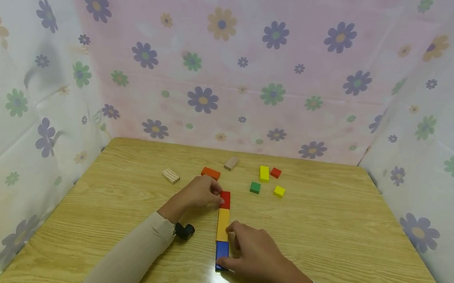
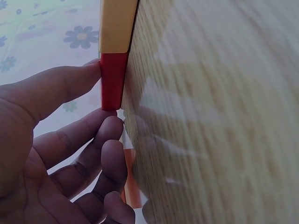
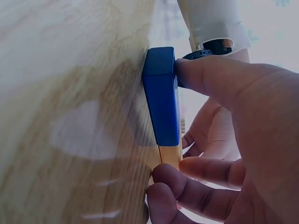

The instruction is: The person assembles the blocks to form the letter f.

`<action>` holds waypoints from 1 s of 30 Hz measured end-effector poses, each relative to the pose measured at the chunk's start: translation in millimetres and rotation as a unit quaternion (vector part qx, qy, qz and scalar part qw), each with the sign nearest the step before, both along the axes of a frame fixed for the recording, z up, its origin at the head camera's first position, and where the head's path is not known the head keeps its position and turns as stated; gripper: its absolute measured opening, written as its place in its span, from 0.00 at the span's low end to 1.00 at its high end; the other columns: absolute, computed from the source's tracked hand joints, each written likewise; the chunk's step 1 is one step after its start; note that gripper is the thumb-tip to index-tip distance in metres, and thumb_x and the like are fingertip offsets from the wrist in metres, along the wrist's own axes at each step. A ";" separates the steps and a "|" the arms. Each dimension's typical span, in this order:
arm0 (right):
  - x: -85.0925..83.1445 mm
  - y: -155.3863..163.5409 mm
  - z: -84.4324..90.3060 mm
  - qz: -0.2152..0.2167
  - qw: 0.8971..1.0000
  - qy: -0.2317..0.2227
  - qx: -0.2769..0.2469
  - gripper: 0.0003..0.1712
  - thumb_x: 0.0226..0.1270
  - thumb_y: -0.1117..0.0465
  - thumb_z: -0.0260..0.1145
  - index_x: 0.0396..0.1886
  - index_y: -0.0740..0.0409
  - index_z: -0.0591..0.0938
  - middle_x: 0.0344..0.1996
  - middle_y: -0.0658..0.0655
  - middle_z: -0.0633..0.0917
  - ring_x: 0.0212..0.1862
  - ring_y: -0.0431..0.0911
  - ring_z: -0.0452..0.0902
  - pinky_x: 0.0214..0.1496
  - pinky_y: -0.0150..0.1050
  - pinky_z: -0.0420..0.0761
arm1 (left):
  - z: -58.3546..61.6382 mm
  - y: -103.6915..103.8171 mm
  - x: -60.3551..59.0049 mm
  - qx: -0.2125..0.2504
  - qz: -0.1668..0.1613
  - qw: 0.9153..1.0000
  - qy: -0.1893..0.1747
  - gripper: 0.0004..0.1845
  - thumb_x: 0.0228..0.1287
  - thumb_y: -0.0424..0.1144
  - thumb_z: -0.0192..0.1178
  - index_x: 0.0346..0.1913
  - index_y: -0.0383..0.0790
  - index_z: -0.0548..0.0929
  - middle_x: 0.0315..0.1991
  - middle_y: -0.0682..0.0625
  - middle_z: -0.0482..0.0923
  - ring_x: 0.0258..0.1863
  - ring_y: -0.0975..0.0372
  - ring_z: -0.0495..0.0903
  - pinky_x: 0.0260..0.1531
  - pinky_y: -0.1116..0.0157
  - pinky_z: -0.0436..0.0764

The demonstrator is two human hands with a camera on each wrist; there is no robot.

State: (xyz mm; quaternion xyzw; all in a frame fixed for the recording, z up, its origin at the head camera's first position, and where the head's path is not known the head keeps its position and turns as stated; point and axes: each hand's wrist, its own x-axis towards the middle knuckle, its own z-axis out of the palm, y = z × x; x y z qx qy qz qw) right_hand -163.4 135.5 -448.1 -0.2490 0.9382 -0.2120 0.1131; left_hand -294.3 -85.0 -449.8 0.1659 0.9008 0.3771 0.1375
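Observation:
A straight row on the table joins a red block (image 1: 225, 199), a yellow-orange block (image 1: 223, 225) and a blue block (image 1: 222, 252), end to end. My left hand (image 1: 199, 192) is at the row's far end, its thumb on the red block (image 2: 113, 81) and its index fingertip at that block's end; the other fingers curl beside it. My right hand (image 1: 257, 254) lies along the row's right side. Its thumb touches the top of the blue block (image 3: 161, 93), while its index fingertip meets the yellow-orange block (image 3: 171, 155). The remaining right fingers bend loosely near the tabletop.
Beyond the left hand lie an orange-red block (image 1: 210, 172), a striped wooden piece (image 1: 171, 176) and a plain wooden block (image 1: 231, 163). Farther right are a yellow block (image 1: 264, 174), a small red block (image 1: 276, 172), a green block (image 1: 255, 188) and a small yellow block (image 1: 279, 191). Flowered cloth surrounds the table.

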 end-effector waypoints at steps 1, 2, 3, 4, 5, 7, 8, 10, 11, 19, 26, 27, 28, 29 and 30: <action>-0.1 0.0 0.4 0.000 1.000 0.001 0.001 0.42 0.56 0.24 0.70 0.62 0.43 0.76 0.32 0.38 0.77 0.28 0.34 0.71 0.33 0.35 0.70 | -0.2 -0.1 -0.2 0.000 0.000 1.000 0.000 0.16 0.61 0.44 0.76 0.50 0.42 0.90 0.42 0.53 0.87 0.41 0.61 0.82 0.45 0.61 0.84; -0.2 0.1 0.8 0.001 1.000 0.002 0.001 0.42 0.56 0.24 0.70 0.62 0.43 0.76 0.33 0.38 0.77 0.29 0.34 0.71 0.33 0.35 0.71 | -0.3 0.0 -0.3 0.000 0.000 1.000 0.000 0.16 0.61 0.44 0.76 0.50 0.42 0.90 0.42 0.53 0.87 0.41 0.61 0.82 0.45 0.61 0.84; -0.2 0.3 1.3 0.003 1.000 0.004 0.001 0.43 0.56 0.24 0.70 0.63 0.42 0.75 0.35 0.38 0.77 0.31 0.34 0.72 0.34 0.35 0.71 | -0.7 0.0 -0.5 0.001 0.000 1.000 0.000 0.16 0.61 0.43 0.76 0.50 0.42 0.90 0.42 0.53 0.87 0.41 0.61 0.81 0.45 0.62 0.84; -0.1 0.4 1.8 0.005 1.000 0.007 0.003 0.43 0.57 0.24 0.70 0.64 0.41 0.75 0.36 0.38 0.78 0.32 0.34 0.72 0.35 0.36 0.71 | -0.9 -0.1 -0.7 0.002 -0.002 1.000 0.001 0.16 0.61 0.43 0.76 0.49 0.42 0.90 0.41 0.53 0.87 0.40 0.61 0.81 0.44 0.62 0.84; 0.0 0.6 2.1 0.007 1.000 0.010 0.004 0.42 0.57 0.24 0.70 0.65 0.39 0.75 0.38 0.38 0.78 0.33 0.33 0.72 0.36 0.36 0.71 | -0.9 -0.1 -0.5 0.003 -0.003 1.000 0.000 0.16 0.61 0.43 0.76 0.49 0.41 0.90 0.41 0.53 0.86 0.40 0.61 0.81 0.44 0.62 0.84; 0.3 0.8 2.4 0.012 1.000 0.016 0.005 0.41 0.57 0.24 0.70 0.65 0.37 0.76 0.41 0.39 0.79 0.34 0.33 0.72 0.37 0.37 0.71 | -0.4 0.0 0.2 0.004 -0.004 1.000 0.000 0.16 0.61 0.43 0.76 0.50 0.41 0.90 0.42 0.53 0.86 0.40 0.61 0.81 0.44 0.62 0.84; 0.5 0.9 2.3 0.014 1.000 0.018 0.005 0.40 0.57 0.25 0.70 0.64 0.36 0.76 0.42 0.39 0.80 0.35 0.32 0.72 0.37 0.37 0.71 | 0.0 0.0 0.6 0.004 -0.005 1.000 -0.001 0.16 0.61 0.43 0.76 0.50 0.41 0.90 0.42 0.53 0.86 0.41 0.61 0.81 0.44 0.62 0.84; 0.7 0.8 1.9 0.017 1.000 0.021 0.006 0.38 0.58 0.25 0.70 0.63 0.36 0.77 0.44 0.39 0.80 0.35 0.32 0.72 0.37 0.37 0.70 | 0.6 -0.3 1.5 0.002 -0.004 1.000 -0.001 0.16 0.61 0.43 0.76 0.50 0.41 0.90 0.42 0.53 0.86 0.41 0.61 0.81 0.45 0.61 0.84; 0.4 1.0 1.5 0.017 1.000 0.021 0.006 0.38 0.58 0.25 0.70 0.63 0.36 0.78 0.44 0.39 0.80 0.34 0.32 0.71 0.37 0.37 0.70 | 1.1 -0.1 1.8 0.001 -0.003 1.000 -0.002 0.16 0.61 0.44 0.76 0.50 0.41 0.89 0.42 0.53 0.86 0.41 0.61 0.81 0.46 0.61 0.84; -0.4 1.7 0.4 0.015 1.000 0.025 0.012 0.38 0.57 0.24 0.69 0.62 0.36 0.78 0.46 0.39 0.81 0.36 0.33 0.72 0.40 0.40 0.73 | 3.2 0.9 4.5 0.005 0.001 1.000 -0.002 0.17 0.61 0.43 0.76 0.51 0.41 0.89 0.43 0.53 0.86 0.42 0.61 0.81 0.46 0.60 0.83; -1.0 1.3 0.3 0.017 1.000 0.022 0.011 0.38 0.58 0.24 0.68 0.63 0.36 0.77 0.44 0.39 0.80 0.36 0.32 0.72 0.39 0.38 0.72 | 2.7 1.0 5.9 0.003 0.003 1.000 0.002 0.18 0.62 0.44 0.75 0.52 0.40 0.89 0.43 0.52 0.86 0.41 0.61 0.81 0.46 0.60 0.84; -1.0 1.2 0.2 0.016 1.000 0.022 0.010 0.38 0.58 0.24 0.69 0.63 0.36 0.77 0.44 0.39 0.80 0.36 0.32 0.72 0.39 0.37 0.72 | 3.1 0.9 6.3 0.002 0.003 1.000 0.003 0.18 0.63 0.44 0.75 0.52 0.40 0.89 0.43 0.52 0.86 0.41 0.61 0.81 0.47 0.60 0.84; -1.0 1.1 0.2 0.015 1.000 0.021 0.009 0.39 0.58 0.24 0.69 0.63 0.36 0.77 0.44 0.39 0.80 0.36 0.32 0.72 0.39 0.37 0.72 | 3.0 0.9 6.5 0.001 0.002 1.000 0.004 0.18 0.63 0.44 0.75 0.52 0.40 0.89 0.43 0.52 0.86 0.41 0.61 0.81 0.47 0.60 0.84; -0.9 0.9 0.3 0.014 1.000 0.020 0.007 0.39 0.58 0.24 0.69 0.63 0.36 0.77 0.43 0.39 0.80 0.36 0.32 0.72 0.39 0.37 0.72 | 3.4 0.8 6.9 0.001 0.002 1.000 0.005 0.18 0.63 0.44 0.75 0.52 0.40 0.89 0.43 0.52 0.86 0.41 0.61 0.81 0.47 0.60 0.84; -0.8 0.8 0.3 0.013 1.000 0.020 0.006 0.39 0.58 0.24 0.69 0.63 0.36 0.77 0.43 0.39 0.79 0.36 0.32 0.72 0.39 0.37 0.72 | 3.4 0.8 7.2 0.000 0.001 1.000 0.006 0.18 0.63 0.44 0.75 0.52 0.40 0.89 0.42 0.53 0.86 0.41 0.61 0.80 0.47 0.60 0.84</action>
